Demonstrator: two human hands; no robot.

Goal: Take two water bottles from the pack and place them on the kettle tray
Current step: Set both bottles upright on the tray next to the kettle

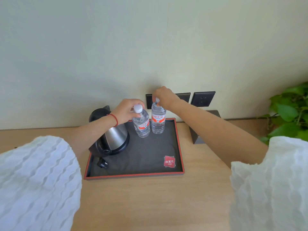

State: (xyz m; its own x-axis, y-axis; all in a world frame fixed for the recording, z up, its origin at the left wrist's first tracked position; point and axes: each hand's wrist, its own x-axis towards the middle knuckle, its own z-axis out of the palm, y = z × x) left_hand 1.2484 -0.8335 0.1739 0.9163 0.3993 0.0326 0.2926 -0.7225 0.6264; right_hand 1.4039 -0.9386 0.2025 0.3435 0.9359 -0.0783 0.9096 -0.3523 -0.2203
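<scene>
1. Two clear water bottles on the kettle tray (180,154), both at the back, side by side and nearly touching. Left water bottle (141,125) tilts a bit toward me; right water bottle (158,120) stands upright. I can't tell if the tilted one's base sits flat yet.
2. Handling, my judgement: both look full, so moderately heavy for their size, with thin plastic walls that give under a squeeze. Smooth film label, likely slippery. The stiff parts are the neck and the cap, so that's where I'd take hold. A mid-body grip would dent the wall. Not fragile, but tall and narrow, so easy to tip.
3. My left hand (126,112) is wrapped around the shoulder and neck of the left water bottle, fingers curled closed on it, white cap (138,108) poking out above. A red string bracelet (115,120) sits on that wrist.
4. My right hand (164,95) pinches the top of the right water bottle from above, fingertips closed over its cap; the cap is mostly hidden.
5. Electric kettle (115,137) stands on the tray's left side, just beside the left water bottle. If the tilt goes further that way it could knock the kettle. Its plug (102,163) lies loose on the tray's front left.
6. Red hotel logo (169,161) at the tray's front right, well clear of the bottles.
7. Tray sits on a light wooden desk (150,205). Dark wall sockets (202,99) behind, dark box (196,135) just to the right of the tray, green plant (291,114) far right.
8. The pack isn't in view. Placement looks nearly done: straighten the left one, then release both.
</scene>
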